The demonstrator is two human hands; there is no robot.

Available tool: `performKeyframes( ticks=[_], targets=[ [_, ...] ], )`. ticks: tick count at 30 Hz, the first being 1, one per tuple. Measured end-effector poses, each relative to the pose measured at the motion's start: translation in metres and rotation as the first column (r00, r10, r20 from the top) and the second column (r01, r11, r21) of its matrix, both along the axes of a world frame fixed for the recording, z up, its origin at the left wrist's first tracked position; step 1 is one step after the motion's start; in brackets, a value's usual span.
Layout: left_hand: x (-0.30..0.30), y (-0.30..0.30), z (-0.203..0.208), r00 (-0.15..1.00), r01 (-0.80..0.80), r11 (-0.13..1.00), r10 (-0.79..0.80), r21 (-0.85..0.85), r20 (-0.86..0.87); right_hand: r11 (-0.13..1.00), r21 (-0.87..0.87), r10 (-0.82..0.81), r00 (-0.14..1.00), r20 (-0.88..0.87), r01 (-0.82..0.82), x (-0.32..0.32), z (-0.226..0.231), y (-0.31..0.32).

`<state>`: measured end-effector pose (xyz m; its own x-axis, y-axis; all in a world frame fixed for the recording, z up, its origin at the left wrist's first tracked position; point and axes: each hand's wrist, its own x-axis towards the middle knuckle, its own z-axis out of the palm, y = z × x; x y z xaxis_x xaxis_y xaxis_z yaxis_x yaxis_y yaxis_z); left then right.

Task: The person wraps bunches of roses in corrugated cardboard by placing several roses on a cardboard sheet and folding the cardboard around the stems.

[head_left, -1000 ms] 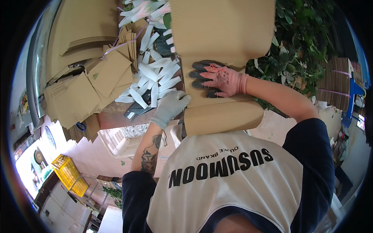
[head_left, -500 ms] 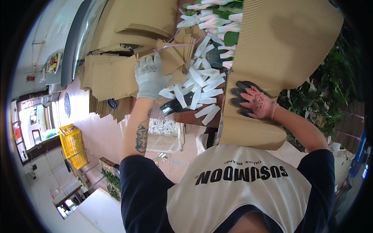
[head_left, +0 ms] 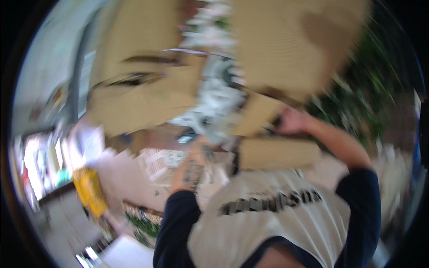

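Note:
Motion blur covers most of this moment. My left hand (head_left: 218,119), in a pale grey glove, is over the heap of white mesh sleeves (head_left: 214,91), and its fingers cannot be told from them. A small tan cardboard piece (head_left: 258,114) lies between my two hands, its left edge near the left glove. At its right edge is my right hand (head_left: 291,120), in a reddish glove with dark fingers that are smeared. Beneath lies a large corrugated cardboard sheet (head_left: 295,49), with its near part (head_left: 279,152) folded or curled in front of my body.
Stacked cardboard pieces (head_left: 143,100) lie on the left, below larger sheets (head_left: 143,31). Sleeved flower heads (head_left: 208,22) run along the far middle. Leafy stems (head_left: 357,94) fill the right side. A white-filled box (head_left: 167,161) and a yellow crate (head_left: 89,190) stand lower left.
My left hand has left the cardboard stack and moved right and nearer my body. A small cardboard piece now lies by my right hand. The whole view has shifted.

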<state>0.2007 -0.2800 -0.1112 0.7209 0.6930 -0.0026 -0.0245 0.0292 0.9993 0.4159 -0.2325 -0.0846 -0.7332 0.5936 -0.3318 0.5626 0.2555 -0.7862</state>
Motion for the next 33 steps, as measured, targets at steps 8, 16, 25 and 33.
performKeyframes(
  ticks=[8,16,25,33],
  targets=[
    [-0.005,-0.004,0.059,0.838,0.024,0.999,-0.045,-0.045,-0.544,0.843,-0.374,-0.530,0.717,-0.453,0.387,0.096,-0.135,-0.058],
    [0.038,-0.044,-0.035,0.710,-0.256,0.964,0.234,0.066,-0.664,0.796,-0.556,-0.541,0.694,-0.476,0.239,0.042,0.018,-0.029],
    [0.015,0.009,-0.025,0.719,-0.131,0.978,-0.019,-0.162,-0.695,0.667,-0.646,-0.707,0.590,-0.390,0.372,0.069,0.038,-0.051],
    [0.012,0.006,-0.034,0.728,-0.086,0.996,0.045,-0.027,-0.684,0.703,-0.346,-0.691,0.711,-0.129,0.621,0.061,-0.047,-0.040]
  ],
)
